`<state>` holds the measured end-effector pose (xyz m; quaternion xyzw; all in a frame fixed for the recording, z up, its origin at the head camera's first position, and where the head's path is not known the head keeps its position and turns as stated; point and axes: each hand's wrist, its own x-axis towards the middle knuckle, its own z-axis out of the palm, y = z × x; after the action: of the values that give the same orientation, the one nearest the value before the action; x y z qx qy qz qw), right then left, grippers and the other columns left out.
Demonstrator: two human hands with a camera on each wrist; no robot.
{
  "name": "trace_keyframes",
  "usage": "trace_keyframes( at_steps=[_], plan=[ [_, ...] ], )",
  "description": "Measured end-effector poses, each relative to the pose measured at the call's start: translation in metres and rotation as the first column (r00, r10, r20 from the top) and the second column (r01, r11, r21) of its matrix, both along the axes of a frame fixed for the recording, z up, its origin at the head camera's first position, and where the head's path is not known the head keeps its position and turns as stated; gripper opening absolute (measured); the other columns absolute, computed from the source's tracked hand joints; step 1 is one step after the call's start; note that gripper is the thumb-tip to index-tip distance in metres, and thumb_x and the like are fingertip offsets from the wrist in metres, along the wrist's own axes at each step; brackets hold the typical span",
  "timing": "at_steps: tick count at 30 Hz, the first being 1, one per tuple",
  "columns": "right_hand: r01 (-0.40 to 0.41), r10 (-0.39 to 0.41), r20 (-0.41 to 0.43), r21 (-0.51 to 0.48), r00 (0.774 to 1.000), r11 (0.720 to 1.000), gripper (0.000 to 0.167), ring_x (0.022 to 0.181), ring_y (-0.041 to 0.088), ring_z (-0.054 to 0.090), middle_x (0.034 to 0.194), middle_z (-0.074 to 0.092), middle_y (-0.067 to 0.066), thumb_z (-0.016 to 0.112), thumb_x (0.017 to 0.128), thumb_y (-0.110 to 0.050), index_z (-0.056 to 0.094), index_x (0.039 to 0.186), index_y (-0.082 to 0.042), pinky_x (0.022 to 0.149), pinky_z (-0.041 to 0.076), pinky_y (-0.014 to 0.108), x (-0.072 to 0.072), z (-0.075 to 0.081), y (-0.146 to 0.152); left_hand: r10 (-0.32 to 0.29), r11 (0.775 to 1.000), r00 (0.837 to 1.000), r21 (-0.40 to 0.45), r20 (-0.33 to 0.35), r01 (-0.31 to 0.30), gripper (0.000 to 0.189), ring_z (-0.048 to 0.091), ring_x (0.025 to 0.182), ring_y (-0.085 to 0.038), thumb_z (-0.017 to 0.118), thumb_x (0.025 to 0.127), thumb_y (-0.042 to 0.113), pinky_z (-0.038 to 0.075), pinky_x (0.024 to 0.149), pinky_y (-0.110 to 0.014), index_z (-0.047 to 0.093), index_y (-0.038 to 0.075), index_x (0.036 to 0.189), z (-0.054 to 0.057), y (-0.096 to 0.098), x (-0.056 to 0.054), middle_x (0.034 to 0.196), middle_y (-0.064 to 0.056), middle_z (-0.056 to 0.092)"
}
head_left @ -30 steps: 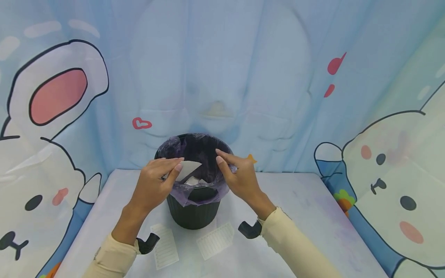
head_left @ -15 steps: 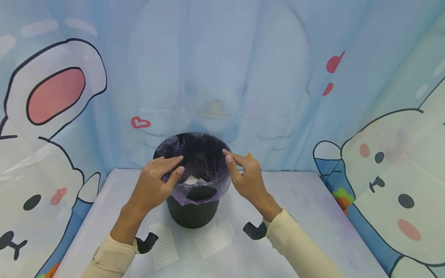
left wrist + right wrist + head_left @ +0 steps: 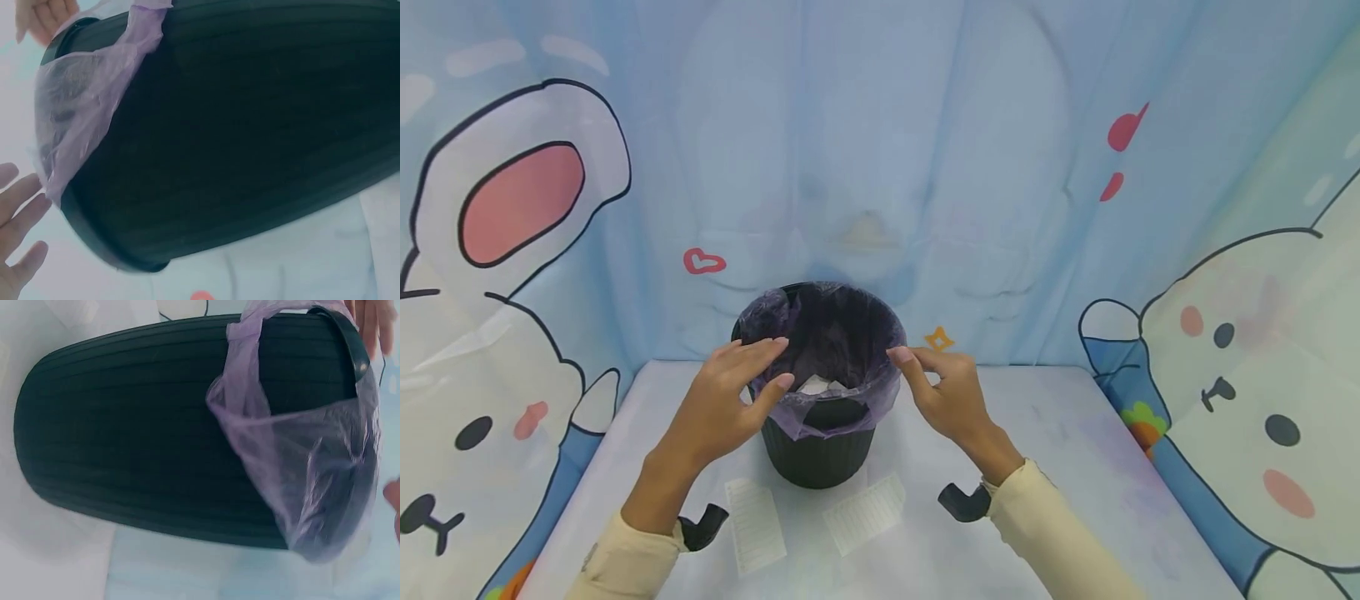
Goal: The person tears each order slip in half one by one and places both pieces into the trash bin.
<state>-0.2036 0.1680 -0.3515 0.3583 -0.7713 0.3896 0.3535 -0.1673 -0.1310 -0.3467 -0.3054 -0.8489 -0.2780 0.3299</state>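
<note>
A dark green bin [image 3: 817,457] with a thin purple liner bag [image 3: 850,425] folded over its rim stands upright on the table. White paper pieces [image 3: 818,385] lie inside it. My left hand [image 3: 722,408] hovers over the rim's left side, thumb and fingers apart, with nothing between them. On the opposite side, my right hand [image 3: 951,396] is at the rim with thumb and fingers loosely bent and nothing held. The left wrist view shows the left fingers [image 3: 25,215] at the bin's mouth; only a fingertip [image 3: 392,494] enters the right wrist view's edge, beside the liner.
Two lined paper sheets, a left one [image 3: 756,525] and a right one [image 3: 865,514], lie on the white table [image 3: 1037,467] in front of the bin. A blue curtain [image 3: 865,150] with cartoon rabbits hangs behind and at both sides.
The white paper piece that my left hand held over the bin one second ago has left that hand. My right hand has moved right and slightly down, away from the bin's middle.
</note>
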Motion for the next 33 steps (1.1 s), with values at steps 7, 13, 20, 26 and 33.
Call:
trace_keyframes(
  at_steps=[7,13,20,26,33],
  plan=[
    [-0.057,0.060,-0.040,0.079,0.997,0.995,0.016,0.059,0.016,0.071,0.071,0.075,0.007,0.066,0.091,-0.003,0.079,0.081,-0.002,0.049,0.051,0.023,0.004,-0.021,0.022,0.031,0.998,0.999,-0.055,-0.028,-0.032,0.057,0.062,0.124,-0.034,0.081,0.082,0.016,0.039,0.108,-0.064,0.062,0.002,0.135,-0.004,-0.019,0.014,0.132,-0.015,0.067],
    [-0.058,0.041,0.066,0.289,0.997,0.955,0.016,0.063,0.007,0.070,0.072,0.076,-0.001,0.073,0.091,-0.017,0.080,0.080,-0.008,0.056,0.055,0.023,0.007,-0.058,0.037,0.090,0.993,0.994,-0.072,-0.058,-0.094,0.057,0.064,0.119,-0.035,0.054,0.102,0.048,0.040,0.107,-0.063,0.063,0.001,0.134,-0.010,-0.037,0.029,0.130,-0.016,0.067],
    [-0.111,-0.202,0.401,0.632,0.893,0.767,0.032,0.093,0.017,0.075,0.101,0.078,0.002,0.077,0.088,-0.036,0.079,0.104,-0.008,0.082,0.061,0.035,0.010,-0.107,0.035,0.168,0.984,0.983,-0.051,-0.069,-0.171,0.070,0.065,0.116,-0.038,0.038,0.103,0.059,0.034,0.120,-0.048,0.063,0.000,0.133,-0.022,-0.059,0.045,0.128,-0.018,0.068],
    [-0.199,-0.299,0.527,0.694,0.795,0.692,0.058,0.116,0.027,0.068,0.128,0.070,0.008,0.081,0.081,-0.040,0.069,0.126,-0.006,0.096,0.056,0.043,0.007,-0.135,0.025,0.180,0.983,0.982,-0.031,-0.052,-0.182,0.068,0.065,0.114,-0.040,0.041,0.103,0.058,0.026,0.123,-0.031,0.064,0.000,0.132,-0.029,-0.069,0.052,0.126,-0.019,0.069],
    [-0.268,-0.343,0.583,0.717,0.737,0.643,0.080,0.135,0.033,0.053,0.150,0.052,0.013,0.083,0.077,-0.044,0.055,0.142,-0.005,0.109,0.046,0.047,0.009,-0.157,0.016,0.197,0.978,0.979,-0.058,-0.045,-0.199,0.061,0.067,0.111,-0.037,0.048,0.103,0.054,0.033,0.120,-0.035,0.066,0.002,0.130,-0.038,-0.077,0.059,0.123,-0.017,0.071]
  ],
)
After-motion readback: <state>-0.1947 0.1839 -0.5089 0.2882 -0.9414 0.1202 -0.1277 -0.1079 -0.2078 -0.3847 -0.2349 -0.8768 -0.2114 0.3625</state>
